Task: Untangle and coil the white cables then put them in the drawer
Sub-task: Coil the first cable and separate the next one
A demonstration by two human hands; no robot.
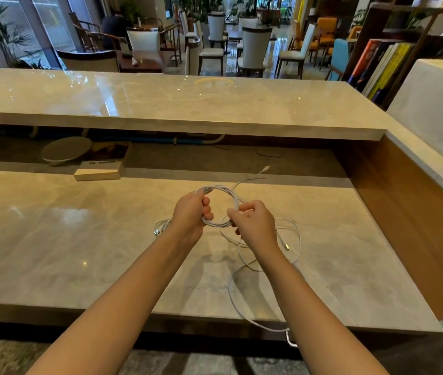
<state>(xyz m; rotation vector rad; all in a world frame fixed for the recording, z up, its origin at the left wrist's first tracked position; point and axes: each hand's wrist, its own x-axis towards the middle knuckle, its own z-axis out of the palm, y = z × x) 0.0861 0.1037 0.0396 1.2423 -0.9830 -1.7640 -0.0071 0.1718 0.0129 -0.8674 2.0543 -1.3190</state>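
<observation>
The left hand [192,212] grips a round, multi-turn white cable coil [221,188] at the coil's 9 o'clock side, with the fingers curled round the bundled turns. The right hand [254,226] pinches the same coil at its 4 o'clock side, with thumb and fingers closed on the strands. The coil is held between both hands above the glossy beige marble tabletop [79,239], near its middle.

A loose white cable [297,231] lies on the tabletop in wide, irregular loops at 3 to 6 o'clock from the right hand. Whether it joins the coil cannot be told. One loop reaches the near edge of the tabletop, and a short length hangs over that edge. A metal-tipped connector [286,246] lies within the loops, just beside the right wrist. A thin strand runs from the coil toward 1 o'clock and ends in a small white plug [266,168] at the rear of the tabletop.

A small white cable bundle [160,226] lies on the tabletop at 8 o'clock from the left hand, partly hidden by the wrist.

At 10 o'clock from the hands, a thick pale-edged book [98,171] lies flat at the rear edge. A round white disc [66,150] sits just behind it. A raised marble counter [160,104] spans the 12 o'clock side.
</observation>
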